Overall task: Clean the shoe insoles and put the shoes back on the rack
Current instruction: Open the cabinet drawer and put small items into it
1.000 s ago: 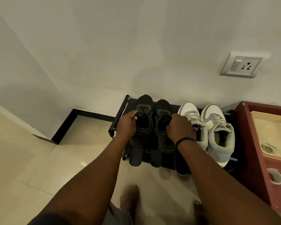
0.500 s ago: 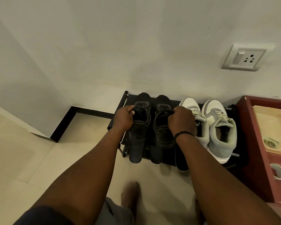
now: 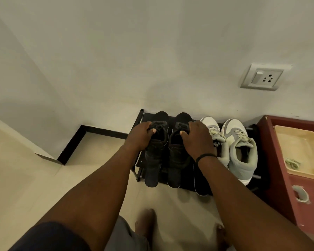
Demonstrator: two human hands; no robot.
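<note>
Two black lace-up shoes (image 3: 168, 147) sat on the black metal rack (image 3: 140, 124), left of the grey-white sneakers (image 3: 230, 147). Left hand (image 3: 140, 136) gripped one tongue, right hand (image 3: 198, 140) the other. Judged light, soft-uppered; collars offer the firmest hold.

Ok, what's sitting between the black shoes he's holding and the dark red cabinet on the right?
In the head view, a pair of white and grey lace-up sneakers stands on the black metal shoe rack, between the black shoes and the dark red cabinet.
</note>
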